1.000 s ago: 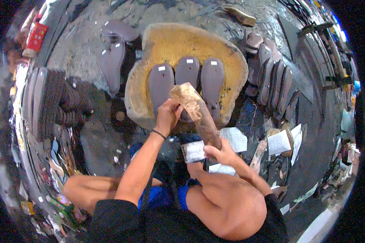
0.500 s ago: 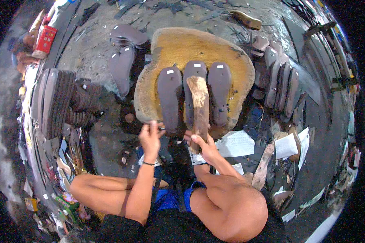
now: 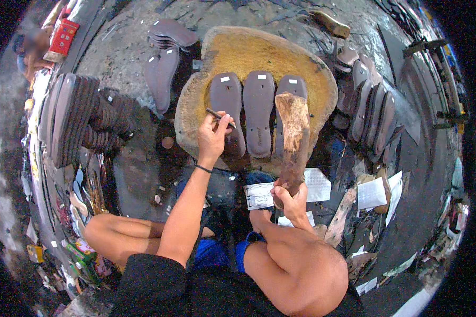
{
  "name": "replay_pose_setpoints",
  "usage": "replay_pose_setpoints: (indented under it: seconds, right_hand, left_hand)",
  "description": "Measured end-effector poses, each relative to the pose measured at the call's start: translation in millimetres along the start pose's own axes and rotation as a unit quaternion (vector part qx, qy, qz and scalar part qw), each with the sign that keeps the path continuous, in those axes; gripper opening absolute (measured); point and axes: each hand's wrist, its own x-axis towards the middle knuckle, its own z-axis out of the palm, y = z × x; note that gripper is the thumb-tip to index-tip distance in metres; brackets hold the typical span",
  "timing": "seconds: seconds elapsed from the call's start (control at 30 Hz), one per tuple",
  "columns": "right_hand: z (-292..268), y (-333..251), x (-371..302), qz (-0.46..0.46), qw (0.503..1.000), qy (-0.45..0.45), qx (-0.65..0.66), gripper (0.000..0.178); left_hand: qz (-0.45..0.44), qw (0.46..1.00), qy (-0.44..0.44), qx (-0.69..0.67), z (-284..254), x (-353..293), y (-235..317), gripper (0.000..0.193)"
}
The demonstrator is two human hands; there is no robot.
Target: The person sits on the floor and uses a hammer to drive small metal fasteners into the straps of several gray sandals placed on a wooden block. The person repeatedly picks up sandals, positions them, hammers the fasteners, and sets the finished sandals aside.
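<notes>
The right hand (image 3: 294, 201) clasps the club (image 3: 294, 129), likely heavy and stiff, by its near end; the left hand (image 3: 211, 140) pinches a light-looking rod (image 3: 212, 113).

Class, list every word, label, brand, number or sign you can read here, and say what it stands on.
No text is clear enough to quote.
White piece beside the right hand: dark marks, blurred.
Middle sole: small dark mark, unreadable.
Its white sticker: too small.
Red box: pale marks, too small.
</notes>
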Motion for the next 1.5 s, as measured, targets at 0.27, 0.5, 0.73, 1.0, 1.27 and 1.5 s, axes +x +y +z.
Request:
replay_pose_setpoints:
  seconds: [0.27,0.5,0.73,1.0,1.27,1.5]
  right_hand:
    - [-3,-106,2,-0.027,0.998,-0.035,0.043,0.058]
    - [22,-134,27,-0.462,0.859,-0.025,0.221,0.065]
    - [-12,-5,12,0.137,0.974,-0.181,-0.019,0.04]
    - [32,-23,28,0.189,0.949,-0.107,0.227,0.031]
    - [26,14,27,0.148,0.986,-0.071,0.009,0.035]
    - [21,-5,10,0.119,0.991,-0.057,-0.018,0.03]
  left_hand:
    - [0.11,0.971,0.019,0.212,10,-14,6,0.02]
    - [0.189,0.93,0.011,0.314,3,-20,-1,0.023]
    - [0.233,0.901,-0.064,0.361,3,-21,-13,0.022]
    - [0.005,0.998,0.004,0.066,-19,-43,32,0.03]
    - [-0.036,0.994,0.082,-0.064,-23,-75,10,0.025]
    - [0.015,0.997,0.071,-0.013,-32,-19,-10,0.022]
